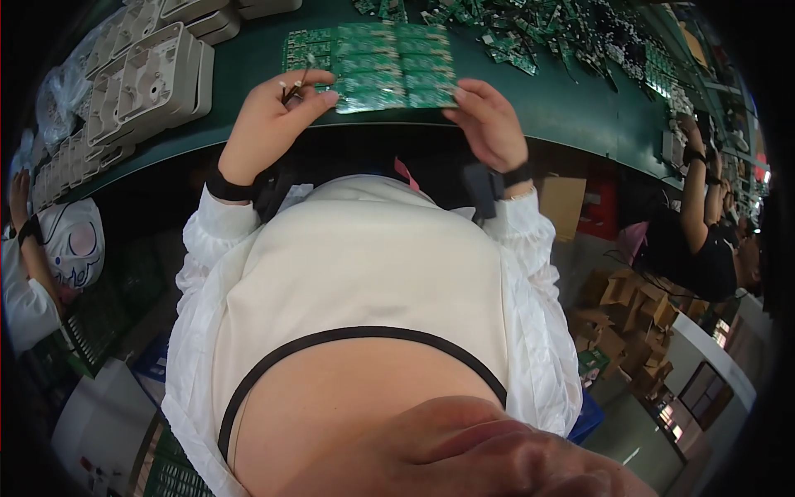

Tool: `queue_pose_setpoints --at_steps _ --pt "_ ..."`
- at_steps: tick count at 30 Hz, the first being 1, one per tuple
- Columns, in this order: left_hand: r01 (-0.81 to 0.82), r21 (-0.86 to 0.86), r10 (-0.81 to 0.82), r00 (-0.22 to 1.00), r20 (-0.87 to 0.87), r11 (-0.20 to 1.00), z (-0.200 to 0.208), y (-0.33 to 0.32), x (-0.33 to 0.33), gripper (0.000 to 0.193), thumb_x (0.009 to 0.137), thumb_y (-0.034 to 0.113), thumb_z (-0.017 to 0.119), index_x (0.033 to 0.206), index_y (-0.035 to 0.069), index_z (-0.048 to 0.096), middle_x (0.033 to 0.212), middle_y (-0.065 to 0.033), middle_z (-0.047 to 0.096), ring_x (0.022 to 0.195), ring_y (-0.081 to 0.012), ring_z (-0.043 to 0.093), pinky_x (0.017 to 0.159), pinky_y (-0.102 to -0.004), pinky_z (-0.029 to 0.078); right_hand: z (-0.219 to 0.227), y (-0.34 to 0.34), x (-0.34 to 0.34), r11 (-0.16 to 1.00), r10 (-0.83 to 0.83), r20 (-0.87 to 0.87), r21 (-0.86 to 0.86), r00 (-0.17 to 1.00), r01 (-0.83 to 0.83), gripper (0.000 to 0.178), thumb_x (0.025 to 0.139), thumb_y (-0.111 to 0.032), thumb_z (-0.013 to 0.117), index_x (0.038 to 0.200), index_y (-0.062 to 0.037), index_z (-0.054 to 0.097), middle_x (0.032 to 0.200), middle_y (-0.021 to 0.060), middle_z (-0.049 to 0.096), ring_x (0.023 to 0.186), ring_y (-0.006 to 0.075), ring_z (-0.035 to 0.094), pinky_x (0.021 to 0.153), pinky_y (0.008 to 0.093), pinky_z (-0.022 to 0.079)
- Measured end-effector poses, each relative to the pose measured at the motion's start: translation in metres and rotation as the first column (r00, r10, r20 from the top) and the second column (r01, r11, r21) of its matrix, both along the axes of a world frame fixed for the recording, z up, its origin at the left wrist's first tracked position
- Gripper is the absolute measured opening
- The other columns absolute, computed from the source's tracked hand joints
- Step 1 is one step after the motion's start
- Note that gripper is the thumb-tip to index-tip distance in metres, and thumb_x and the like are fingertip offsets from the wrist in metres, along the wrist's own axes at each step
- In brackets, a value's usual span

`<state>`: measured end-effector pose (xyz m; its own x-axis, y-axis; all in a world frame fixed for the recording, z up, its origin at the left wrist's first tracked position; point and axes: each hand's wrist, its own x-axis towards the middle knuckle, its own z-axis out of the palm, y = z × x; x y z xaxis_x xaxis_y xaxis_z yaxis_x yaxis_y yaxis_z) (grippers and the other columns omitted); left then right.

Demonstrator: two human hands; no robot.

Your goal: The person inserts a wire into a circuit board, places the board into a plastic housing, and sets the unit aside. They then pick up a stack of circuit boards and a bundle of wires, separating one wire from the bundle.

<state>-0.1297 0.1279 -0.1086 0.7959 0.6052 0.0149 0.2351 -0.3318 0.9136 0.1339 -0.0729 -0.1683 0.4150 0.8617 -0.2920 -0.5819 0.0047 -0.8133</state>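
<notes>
Between my two hands is a panel of green circuit boards (377, 83), joined in rows, its surface shining under the light. My left hand (273, 120) pinches the panel's near left edge between thumb and fingers. A few short dark wires with pale ends (290, 93) stick out among the fingers of that hand. At the opposite side, my right hand (494, 128) grips the near right corner, thumb on top and the other fingers partly hidden. More green boards (302, 51) show just behind the panel's left side.
Beige plastic housings (137, 91) stand stacked on the green bench (240, 50) at left, beside clear plastic bags (56, 112). Loose circuit boards (517, 50) are heaped at the far right. Co-workers' arms (694, 195) reach in at both sides. Cardboard boxes (633, 306) lie below right.
</notes>
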Motion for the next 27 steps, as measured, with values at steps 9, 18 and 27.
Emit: queue_pose_setpoints --at_steps 9,18,27 --pt "0.446 -0.854 -0.254 0.888 0.384 0.268 -0.01 0.002 0.059 0.034 0.097 0.007 0.055 0.129 -0.004 0.057 0.084 0.0025 0.049 0.057 -0.003 0.029 0.049 -0.0169 0.026 -0.013 -0.12 0.049 0.948 -0.212 0.189 -0.196 0.959 0.249 0.021 0.097 -0.007 0.066 0.117 0.0007 0.064 0.111 0.0093 0.069 0.094 0.0178 0.069 0.084 0.0294 0.058" --pt "0.443 -0.896 -0.257 0.866 0.429 -0.003 -0.02 -0.025 0.097 0.042 0.093 0.007 0.045 0.131 -0.01 0.052 0.105 -0.0054 0.053 0.062 -0.0045 0.035 0.051 -0.0179 0.033 0.025 -0.075 0.008 0.826 0.046 0.999 -0.049 0.02 0.562 0.017 0.094 -0.013 0.071 0.108 -0.0035 0.072 0.1 0.0042 0.071 0.073 0.0097 0.062 0.067 0.0224 0.051" --pt "0.516 -0.856 -0.146 0.85 0.506 0.033 -0.019 -0.047 0.127 0.045 0.096 0.008 0.036 0.134 -0.011 0.052 0.105 -0.0072 0.054 0.068 -0.006 0.039 0.059 -0.0184 0.04 0.064 -0.047 -0.007 0.981 0.147 0.43 -0.175 0.891 -0.078 0.022 0.097 -0.016 0.068 0.113 -0.0021 0.07 0.096 0.0048 0.072 0.072 0.0071 0.059 0.059 0.0192 0.044"
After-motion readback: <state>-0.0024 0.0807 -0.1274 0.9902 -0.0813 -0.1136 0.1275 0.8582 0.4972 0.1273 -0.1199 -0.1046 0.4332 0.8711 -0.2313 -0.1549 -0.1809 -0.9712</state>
